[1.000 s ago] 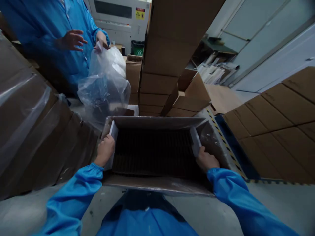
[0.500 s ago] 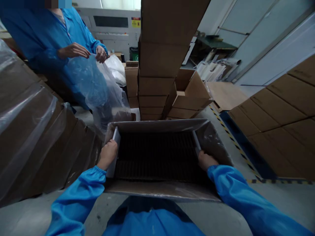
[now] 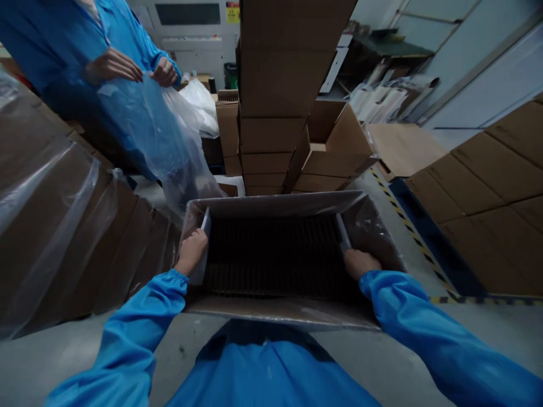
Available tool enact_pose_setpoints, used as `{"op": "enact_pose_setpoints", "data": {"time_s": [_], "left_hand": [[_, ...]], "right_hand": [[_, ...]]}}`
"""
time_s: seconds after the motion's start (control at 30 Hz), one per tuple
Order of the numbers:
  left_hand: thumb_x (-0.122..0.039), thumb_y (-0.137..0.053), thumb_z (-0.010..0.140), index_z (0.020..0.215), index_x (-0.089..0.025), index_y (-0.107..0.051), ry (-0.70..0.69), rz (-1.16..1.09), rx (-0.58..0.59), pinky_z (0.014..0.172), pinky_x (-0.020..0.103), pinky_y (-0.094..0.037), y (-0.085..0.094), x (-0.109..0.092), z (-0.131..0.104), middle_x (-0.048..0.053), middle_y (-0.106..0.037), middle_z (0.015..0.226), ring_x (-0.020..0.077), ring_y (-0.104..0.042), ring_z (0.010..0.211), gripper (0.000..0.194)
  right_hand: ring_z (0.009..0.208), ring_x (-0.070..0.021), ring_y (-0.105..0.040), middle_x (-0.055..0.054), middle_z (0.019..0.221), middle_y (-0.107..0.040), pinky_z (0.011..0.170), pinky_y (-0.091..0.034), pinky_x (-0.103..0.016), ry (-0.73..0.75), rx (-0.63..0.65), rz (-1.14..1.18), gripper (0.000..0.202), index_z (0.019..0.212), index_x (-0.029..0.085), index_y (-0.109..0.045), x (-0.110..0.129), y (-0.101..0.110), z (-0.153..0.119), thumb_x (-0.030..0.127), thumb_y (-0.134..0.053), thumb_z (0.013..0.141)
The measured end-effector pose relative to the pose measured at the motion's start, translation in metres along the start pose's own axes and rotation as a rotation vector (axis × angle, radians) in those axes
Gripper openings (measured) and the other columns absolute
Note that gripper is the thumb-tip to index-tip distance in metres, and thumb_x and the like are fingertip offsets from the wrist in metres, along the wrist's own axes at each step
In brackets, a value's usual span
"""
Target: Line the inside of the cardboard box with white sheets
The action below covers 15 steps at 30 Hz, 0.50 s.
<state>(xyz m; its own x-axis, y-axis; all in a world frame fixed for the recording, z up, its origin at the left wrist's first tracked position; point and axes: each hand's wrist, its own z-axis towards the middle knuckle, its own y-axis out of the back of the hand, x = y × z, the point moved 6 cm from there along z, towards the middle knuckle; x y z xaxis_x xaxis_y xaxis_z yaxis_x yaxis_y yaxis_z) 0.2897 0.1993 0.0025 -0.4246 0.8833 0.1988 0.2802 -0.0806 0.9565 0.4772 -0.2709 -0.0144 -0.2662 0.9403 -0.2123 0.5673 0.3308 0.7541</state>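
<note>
Open carton (image 3: 275,314): left hand (image 3: 192,251) and right hand (image 3: 360,263) occupy its side walls; free room lies between them. Ahead, stacked boxes (image 3: 280,90) block passage; a co-worker's plastic bag (image 3: 148,130) crowds ahead-left.

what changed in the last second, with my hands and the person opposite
Your left hand and right hand keep their grip on the white end pieces of the dark stack inside the open carton, which now sit lower in it. The co-worker's hands have come together and spread the clear plastic bag open; earlier it hung bunched from one hand. The stacked boxes have not moved.
</note>
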Motion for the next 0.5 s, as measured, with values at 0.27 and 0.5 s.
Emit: {"op": "enact_pose_setpoints", "data": {"time_s": [0.27,0.5], "left_hand": [[-0.003,-0.015,0.094,0.114,0.003,-0.054,-0.075,0.097,-0.061,0.066,0.04,-0.059,0.004,0.003,-0.002,0.022,-0.064,0.094,0.034,-0.073,0.085,0.045],[-0.002,-0.005,0.094,0.114,0.004,-0.056,-0.119,0.109,-0.06,0.061,0.037,-0.059,-0.007,-0.028,-0.018,0.023,-0.064,0.092,0.0318,-0.072,0.083,0.054]], "right_hand": [[0.101,-0.0279,-0.07,-0.024,0.109,-0.07,0.084,-0.055,-0.037,0.019,0.014,-0.029,0.032,0.107,0.009,-0.071,0.003,0.001,0.003,0.009,-0.043,0.09],[0.101,-0.0292,-0.07,-0.024,0.11,-0.07,0.082,-0.055,-0.037,0.029,0.015,-0.029,0.033,0.108,0.01,-0.071,0.003,0.002,0.001,0.008,-0.044,0.089]]}}
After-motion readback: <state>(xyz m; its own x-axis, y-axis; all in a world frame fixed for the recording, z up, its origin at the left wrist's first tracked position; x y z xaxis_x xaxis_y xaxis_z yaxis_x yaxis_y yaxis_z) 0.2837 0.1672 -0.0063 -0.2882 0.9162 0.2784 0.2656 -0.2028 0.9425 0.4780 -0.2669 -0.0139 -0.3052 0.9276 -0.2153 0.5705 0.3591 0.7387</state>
